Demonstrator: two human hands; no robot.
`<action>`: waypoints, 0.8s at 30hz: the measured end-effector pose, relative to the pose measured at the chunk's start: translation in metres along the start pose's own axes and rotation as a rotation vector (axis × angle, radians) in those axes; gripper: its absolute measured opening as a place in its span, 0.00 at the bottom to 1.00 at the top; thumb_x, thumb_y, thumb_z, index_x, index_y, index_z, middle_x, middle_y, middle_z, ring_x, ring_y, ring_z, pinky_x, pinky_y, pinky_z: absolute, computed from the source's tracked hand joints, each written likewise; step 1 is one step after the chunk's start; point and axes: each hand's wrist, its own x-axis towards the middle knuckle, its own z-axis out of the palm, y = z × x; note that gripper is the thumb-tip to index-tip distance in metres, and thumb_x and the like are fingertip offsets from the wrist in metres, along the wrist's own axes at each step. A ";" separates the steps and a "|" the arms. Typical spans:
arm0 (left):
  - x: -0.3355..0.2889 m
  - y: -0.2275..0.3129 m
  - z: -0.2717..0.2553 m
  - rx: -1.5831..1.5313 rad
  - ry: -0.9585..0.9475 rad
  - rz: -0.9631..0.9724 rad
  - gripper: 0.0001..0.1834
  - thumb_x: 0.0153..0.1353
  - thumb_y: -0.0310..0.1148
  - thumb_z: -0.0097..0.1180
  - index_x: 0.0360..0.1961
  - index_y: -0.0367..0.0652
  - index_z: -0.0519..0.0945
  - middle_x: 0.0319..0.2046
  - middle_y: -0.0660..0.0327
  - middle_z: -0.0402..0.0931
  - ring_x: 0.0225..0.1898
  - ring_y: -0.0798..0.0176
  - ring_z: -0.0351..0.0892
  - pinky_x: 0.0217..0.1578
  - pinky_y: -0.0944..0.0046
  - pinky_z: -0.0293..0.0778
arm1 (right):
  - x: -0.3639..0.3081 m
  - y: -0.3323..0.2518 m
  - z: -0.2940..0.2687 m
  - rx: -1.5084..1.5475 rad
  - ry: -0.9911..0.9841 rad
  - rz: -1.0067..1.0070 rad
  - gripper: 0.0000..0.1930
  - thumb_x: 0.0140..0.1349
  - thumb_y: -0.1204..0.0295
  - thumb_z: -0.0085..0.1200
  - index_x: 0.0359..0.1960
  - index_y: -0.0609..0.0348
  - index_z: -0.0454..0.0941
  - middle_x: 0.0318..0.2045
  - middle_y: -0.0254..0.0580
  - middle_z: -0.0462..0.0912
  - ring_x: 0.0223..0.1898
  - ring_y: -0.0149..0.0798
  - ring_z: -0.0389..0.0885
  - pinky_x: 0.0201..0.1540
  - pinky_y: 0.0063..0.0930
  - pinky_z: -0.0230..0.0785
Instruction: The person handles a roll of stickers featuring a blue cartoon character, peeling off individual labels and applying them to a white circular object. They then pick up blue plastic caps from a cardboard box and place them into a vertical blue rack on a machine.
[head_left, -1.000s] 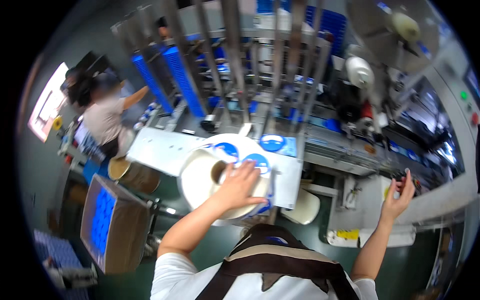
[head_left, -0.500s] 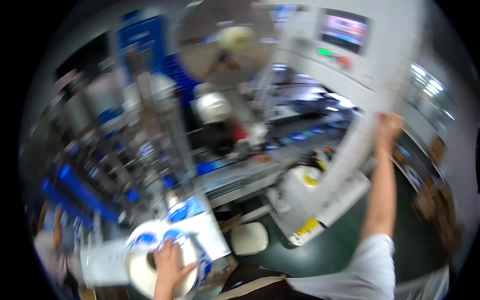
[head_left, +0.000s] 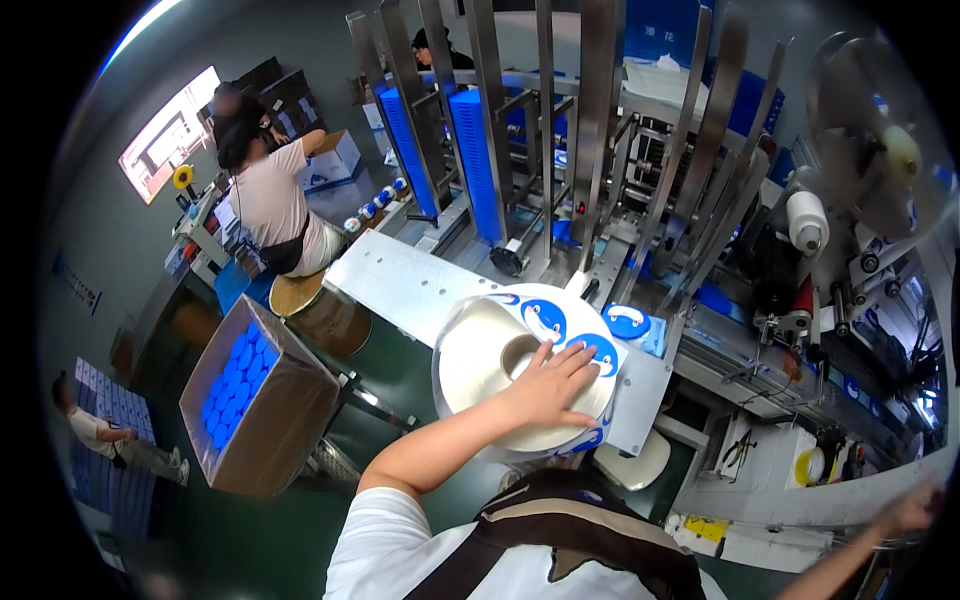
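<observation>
Fingers of the left hand lay wide apart and flat on the white roll, gripping nothing that I could make out. Going across my feed from the left, I saw a standing person out by the rim, then a tilted-looking cardboard box filled with blue discs. Beyond it a co-worker in a pale top sat on a brown drum, one arm stretched toward an open carton. Next came the long white counter, with blue stacks standing between metal uprights behind it. The white roll sat at the counter, lapping over its near edge, with the left hand just right of its core and fingertips over the blue oval labels. Just right of it I had a light-blue packet on the counter, then a white spool on the machine and, lower, a yellow tape roll. Far right, the right hand was dim and smeared near the rim; I couldn't tell how its fingers stood.
</observation>
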 end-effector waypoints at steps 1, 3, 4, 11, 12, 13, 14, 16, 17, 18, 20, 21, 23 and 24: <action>0.001 0.001 0.001 0.008 -0.001 0.005 0.45 0.53 0.67 0.51 0.61 0.41 0.65 0.65 0.49 0.57 0.69 0.50 0.52 0.63 0.36 0.47 | -0.031 -0.043 0.017 0.213 -0.132 0.075 0.18 0.56 0.76 0.55 0.51 0.57 0.72 0.46 0.40 0.73 0.47 0.39 0.75 0.52 0.35 0.68; 0.006 0.002 0.000 0.017 -0.020 0.010 0.46 0.52 0.67 0.51 0.62 0.41 0.64 0.66 0.49 0.56 0.69 0.49 0.51 0.64 0.36 0.47 | -0.095 -0.149 0.055 0.626 -0.604 0.175 0.21 0.56 0.77 0.55 0.53 0.56 0.70 0.48 0.39 0.72 0.48 0.37 0.75 0.53 0.34 0.69; 0.005 0.001 0.001 0.024 -0.035 -0.002 0.46 0.52 0.67 0.51 0.62 0.41 0.64 0.66 0.49 0.56 0.69 0.49 0.51 0.64 0.36 0.46 | -0.119 -0.226 0.071 0.781 -0.919 0.100 0.24 0.53 0.77 0.58 0.54 0.56 0.70 0.48 0.40 0.73 0.49 0.38 0.75 0.54 0.34 0.68; 0.009 -0.005 -0.002 0.010 -0.033 0.041 0.46 0.53 0.66 0.52 0.61 0.40 0.64 0.63 0.46 0.60 0.67 0.46 0.53 0.61 0.38 0.51 | -0.252 -0.433 0.168 0.938 -1.419 -0.353 0.34 0.52 0.58 0.60 0.60 0.60 0.67 0.57 0.51 0.70 0.56 0.51 0.70 0.61 0.37 0.60; 0.009 -0.003 -0.006 -0.005 -0.051 0.026 0.46 0.53 0.66 0.51 0.61 0.40 0.64 0.63 0.46 0.60 0.67 0.46 0.54 0.61 0.38 0.51 | -0.259 -0.448 0.170 0.877 -1.403 -0.422 0.32 0.52 0.60 0.59 0.58 0.61 0.69 0.54 0.52 0.72 0.55 0.51 0.71 0.59 0.39 0.63; 0.009 -0.002 -0.009 -0.019 -0.069 0.008 0.46 0.53 0.66 0.51 0.61 0.40 0.64 0.62 0.45 0.61 0.66 0.46 0.56 0.60 0.38 0.52 | -0.264 -0.460 0.171 0.817 -1.387 -0.491 0.29 0.52 0.63 0.59 0.56 0.61 0.70 0.50 0.52 0.75 0.53 0.50 0.72 0.56 0.40 0.65; 0.008 -0.001 -0.011 -0.049 -0.086 -0.002 0.45 0.53 0.66 0.51 0.61 0.40 0.65 0.62 0.45 0.61 0.66 0.46 0.57 0.61 0.39 0.52 | -0.270 -0.467 0.173 0.758 -1.374 -0.558 0.27 0.51 0.65 0.58 0.54 0.61 0.72 0.47 0.52 0.77 0.51 0.50 0.73 0.53 0.42 0.68; 0.007 -0.003 -0.013 -0.111 -0.120 -0.028 0.44 0.53 0.66 0.52 0.60 0.40 0.67 0.62 0.46 0.61 0.65 0.46 0.58 0.61 0.39 0.51 | -0.278 -0.474 0.184 0.651 -1.337 -0.617 0.20 0.51 0.69 0.55 0.47 0.62 0.75 0.39 0.50 0.80 0.44 0.49 0.77 0.46 0.40 0.72; 0.000 -0.003 -0.016 -0.112 -0.045 -0.002 0.44 0.52 0.65 0.53 0.59 0.40 0.67 0.62 0.46 0.61 0.64 0.46 0.59 0.61 0.40 0.52 | -0.282 -0.478 0.189 0.607 -1.323 -0.650 0.17 0.51 0.71 0.53 0.43 0.62 0.77 0.36 0.49 0.82 0.41 0.48 0.79 0.43 0.40 0.75; -0.007 -0.005 -0.019 -0.110 0.032 0.025 0.43 0.52 0.64 0.55 0.59 0.41 0.68 0.62 0.46 0.61 0.64 0.47 0.60 0.62 0.40 0.52 | -0.278 -0.481 0.192 0.681 -1.180 -0.649 0.11 0.48 0.76 0.50 0.34 0.63 0.78 0.27 0.46 0.83 0.32 0.49 0.82 0.35 0.39 0.77; -0.027 -0.007 -0.033 -0.171 0.249 0.066 0.39 0.49 0.58 0.62 0.56 0.44 0.71 0.60 0.48 0.63 0.63 0.46 0.60 0.62 0.41 0.53 | -0.262 -0.486 0.202 0.512 -1.388 -0.608 0.09 0.49 0.77 0.49 0.33 0.62 0.79 0.28 0.52 0.83 0.33 0.52 0.83 0.36 0.43 0.77; -0.042 -0.013 -0.042 -0.191 0.358 0.051 0.39 0.47 0.57 0.64 0.56 0.45 0.71 0.60 0.47 0.63 0.63 0.44 0.60 0.61 0.42 0.54 | -0.254 -0.485 0.210 0.466 -1.433 -0.585 0.10 0.50 0.78 0.49 0.33 0.61 0.79 0.29 0.54 0.83 0.34 0.53 0.83 0.36 0.44 0.76; -0.083 -0.028 -0.045 -0.164 0.541 -0.135 0.36 0.44 0.51 0.67 0.54 0.47 0.73 0.59 0.46 0.62 0.62 0.41 0.59 0.60 0.45 0.55 | -0.244 -0.481 0.232 0.407 -1.490 -0.565 0.14 0.56 0.76 0.45 0.42 0.56 0.79 0.32 0.56 0.82 0.37 0.56 0.82 0.41 0.48 0.74; -0.107 -0.036 -0.040 -0.088 0.656 -0.298 0.36 0.45 0.45 0.68 0.55 0.43 0.71 0.59 0.48 0.61 0.61 0.42 0.59 0.60 0.45 0.57 | -0.246 -0.475 0.242 0.444 -1.435 -0.529 0.11 0.57 0.76 0.46 0.40 0.56 0.79 0.31 0.54 0.83 0.36 0.54 0.82 0.40 0.47 0.73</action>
